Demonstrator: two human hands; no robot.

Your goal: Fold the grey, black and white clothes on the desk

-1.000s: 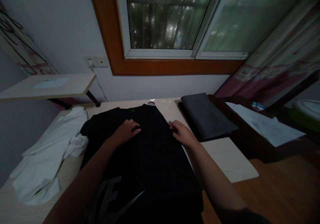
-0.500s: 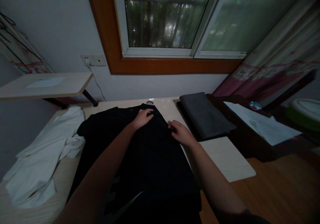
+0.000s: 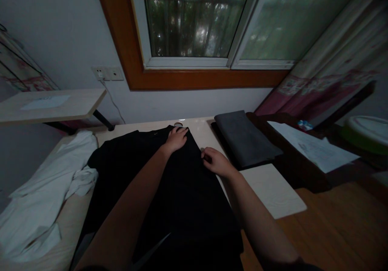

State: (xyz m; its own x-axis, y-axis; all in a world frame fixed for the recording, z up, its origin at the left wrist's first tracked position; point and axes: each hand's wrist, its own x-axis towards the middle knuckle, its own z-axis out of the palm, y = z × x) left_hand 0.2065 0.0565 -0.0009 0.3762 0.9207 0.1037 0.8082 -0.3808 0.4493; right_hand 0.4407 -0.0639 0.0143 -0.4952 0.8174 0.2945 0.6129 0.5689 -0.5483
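Note:
A black T-shirt (image 3: 194, 198) is spread over the pale table, its collar end toward the wall and a grey printed mark near my body. My left hand (image 3: 177, 139) lies palm down on the shirt's far right part, fingers stretched toward the far edge. At the shirt's right-hand edge, my right hand (image 3: 216, 162) has its fingers curled together in a pinch on the cloth. The fingertips of that hand are dim, so little of the gripped cloth shows.
A crumpled white garment (image 3: 51, 194) lies left of the shirt, below a raised shelf (image 3: 72, 101). On the right are a dark grey folded item (image 3: 245, 139), a pale board (image 3: 274, 190) and a paper sheet (image 3: 312, 146). The window wall (image 3: 194, 101) bounds the far side.
My left hand has settled flatter on the shirt, its fingers reaching closer to the far edge. My right hand stays at the right edge. The view has shifted slightly.

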